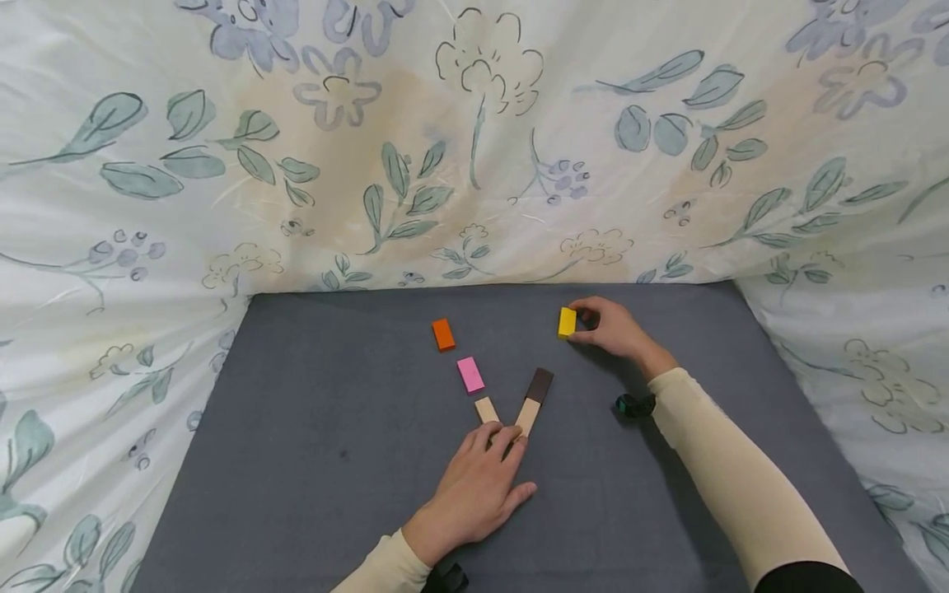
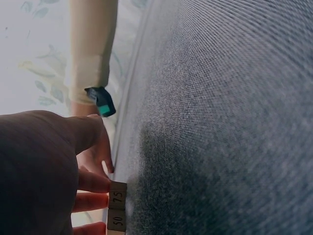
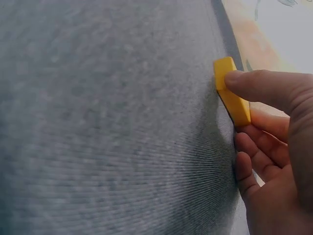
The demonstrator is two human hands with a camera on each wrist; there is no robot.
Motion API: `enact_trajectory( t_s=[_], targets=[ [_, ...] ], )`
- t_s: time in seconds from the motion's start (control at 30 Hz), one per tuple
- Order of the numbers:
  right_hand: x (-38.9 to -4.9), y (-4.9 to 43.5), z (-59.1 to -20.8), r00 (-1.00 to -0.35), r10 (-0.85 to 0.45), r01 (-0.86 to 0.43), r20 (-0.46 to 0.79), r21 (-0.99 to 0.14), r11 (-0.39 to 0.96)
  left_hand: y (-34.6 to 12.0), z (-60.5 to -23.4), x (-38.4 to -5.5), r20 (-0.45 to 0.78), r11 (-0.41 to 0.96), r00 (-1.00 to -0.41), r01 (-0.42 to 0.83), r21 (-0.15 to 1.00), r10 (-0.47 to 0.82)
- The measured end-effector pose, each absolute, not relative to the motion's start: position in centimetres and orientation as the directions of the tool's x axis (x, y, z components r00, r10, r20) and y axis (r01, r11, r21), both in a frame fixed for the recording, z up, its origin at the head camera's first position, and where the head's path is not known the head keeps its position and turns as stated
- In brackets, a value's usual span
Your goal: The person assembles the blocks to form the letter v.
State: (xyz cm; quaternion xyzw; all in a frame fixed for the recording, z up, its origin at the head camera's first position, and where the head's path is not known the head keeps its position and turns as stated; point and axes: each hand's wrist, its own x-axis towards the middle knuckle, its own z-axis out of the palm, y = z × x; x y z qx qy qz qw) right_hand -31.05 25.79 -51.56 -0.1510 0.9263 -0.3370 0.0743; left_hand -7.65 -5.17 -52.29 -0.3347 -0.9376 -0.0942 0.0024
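My right hand (image 1: 614, 328) pinches a yellow block (image 1: 567, 323) between thumb and fingers at the far right of the blocks; the right wrist view shows the thumb on one end of it. Nearer to me, the outstretched fingertips of my left hand (image 1: 474, 498) touch the near ends of two plain wooden blocks, a left one (image 1: 486, 410) and a right one (image 1: 527, 416), set in a V. In the left wrist view these fingers meet block faces marked 75 (image 2: 117, 196) and 50 (image 2: 116, 220). A dark brown block (image 1: 539, 385) continues the right branch.
Beyond the left plain block lies a pink block (image 1: 470, 375), and farther out an orange block (image 1: 442, 334). All lie on a grey cloth surface (image 1: 311, 478). A floral curtain (image 1: 474, 231) stands along its back and sides. Each wrist wears a dark device.
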Motion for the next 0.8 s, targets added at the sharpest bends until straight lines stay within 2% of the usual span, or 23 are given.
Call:
enact_trajectory(
  t_s=[0.37,0.8],
  targets=[
    [-29.4,25.6,-51.5,-0.964,-0.265,-0.208,0.011,-0.654,0.728,-5.1,-52.1,-7.6,0.059,0.764,-0.782,0.619,0.184,0.62],
    [-28.1,25.2,-51.7,-0.968,-0.252,-0.195,0.011,-0.665,0.721,-5.1,-52.0,-7.5,0.055,0.761,-0.781,0.62,0.191,0.622]
  ],
)
